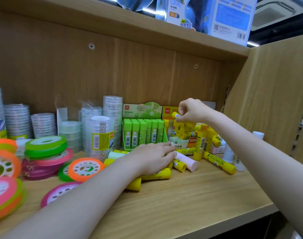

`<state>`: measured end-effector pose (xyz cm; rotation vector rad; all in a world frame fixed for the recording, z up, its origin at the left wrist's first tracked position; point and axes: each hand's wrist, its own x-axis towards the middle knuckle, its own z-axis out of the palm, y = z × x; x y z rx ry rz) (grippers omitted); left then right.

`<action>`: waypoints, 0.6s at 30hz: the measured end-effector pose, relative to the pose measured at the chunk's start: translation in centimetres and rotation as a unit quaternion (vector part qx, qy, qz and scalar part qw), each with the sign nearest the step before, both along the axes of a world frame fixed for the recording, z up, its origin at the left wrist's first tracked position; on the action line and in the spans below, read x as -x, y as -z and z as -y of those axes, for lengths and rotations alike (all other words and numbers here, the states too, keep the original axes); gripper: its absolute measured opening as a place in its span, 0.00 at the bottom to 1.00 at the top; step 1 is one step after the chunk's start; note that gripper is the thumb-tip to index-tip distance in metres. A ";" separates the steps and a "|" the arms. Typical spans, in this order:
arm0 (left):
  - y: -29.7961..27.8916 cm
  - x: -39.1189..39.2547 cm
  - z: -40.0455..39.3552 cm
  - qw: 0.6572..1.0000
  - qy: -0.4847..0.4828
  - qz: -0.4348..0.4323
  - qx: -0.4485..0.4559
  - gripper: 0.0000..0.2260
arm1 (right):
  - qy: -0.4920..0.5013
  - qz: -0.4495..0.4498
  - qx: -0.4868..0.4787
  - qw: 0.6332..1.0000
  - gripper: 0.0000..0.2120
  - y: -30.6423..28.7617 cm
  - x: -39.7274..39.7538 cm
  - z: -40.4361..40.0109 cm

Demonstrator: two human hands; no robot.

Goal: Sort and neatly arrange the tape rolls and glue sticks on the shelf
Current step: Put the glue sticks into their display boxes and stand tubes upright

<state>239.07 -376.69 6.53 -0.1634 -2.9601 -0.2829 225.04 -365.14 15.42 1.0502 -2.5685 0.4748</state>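
Right hand (192, 110): raised over the yellow box (169, 112) at the back right, its grip curled tight, thumb and fingertips pinching a small yellow glue stick (175, 115) by its cap end
Left hand (154, 156): lay palm down with fingers nearly straight and close together, resting on a heap of loose yellow glue sticks (157, 175) in the middle of the shelf (190, 200); grip not closed round any of them
Other loose sticks: a pale pink stick (187, 161) just beside the left fingertips, a long yellow stick (219, 163) lying slantwise to the right, a tall yellow stick (200, 143) upright behind it
Green glue sticks (143, 131): stood upright in rows in a green display box (130, 144), just behind the left hand
Clear tape rolls (99, 133): stacked in columns along the back wall, left of the green box
Coloured tape rolls (45, 146): green, pink and orange, piled and scattered at the left, some near the front edge
Edges: side panel (271, 94) closed the shelf on the right, upper shelf board (112, 18) overhead
Open room: bare wood at the front right of the shelf, between the stick heap and the front edge
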 end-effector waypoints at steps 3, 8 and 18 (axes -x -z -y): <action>0.1 0.1 0.0 0.999 -0.010 -0.029 -0.016 0.19 | -0.008 0.002 -0.069 0.998 0.07 0.2 -0.1 0.8; 0.1 0.1 0.0 0.999 -0.020 -0.033 -0.018 0.20 | -0.039 0.025 -0.045 0.998 0.08 0.3 0.2 1.1; 0.3 0.2 0.2 0.998 -0.031 -0.042 -0.035 0.19 | -0.049 -0.037 0.032 0.998 0.06 1.6 0.8 1.3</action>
